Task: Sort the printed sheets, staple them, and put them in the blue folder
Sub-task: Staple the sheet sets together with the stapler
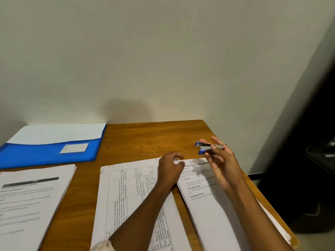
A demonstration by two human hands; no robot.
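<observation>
R hand pinching small stapler w/ fingertips, light, rigid; L hand loosely curled, pressing floppy sheets at top corner, gripping nothing.

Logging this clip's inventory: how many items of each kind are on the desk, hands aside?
Paper stacks: 3, left, middle, right
Blue folder: 1
Stapler: 1, held above the desk in the right hand
Total: 5

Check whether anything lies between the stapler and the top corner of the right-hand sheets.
Nothing visible does. The right hand holds the stapler in the air just above the right-hand sheets; the left hand rests beside that corner, not across it.
</observation>
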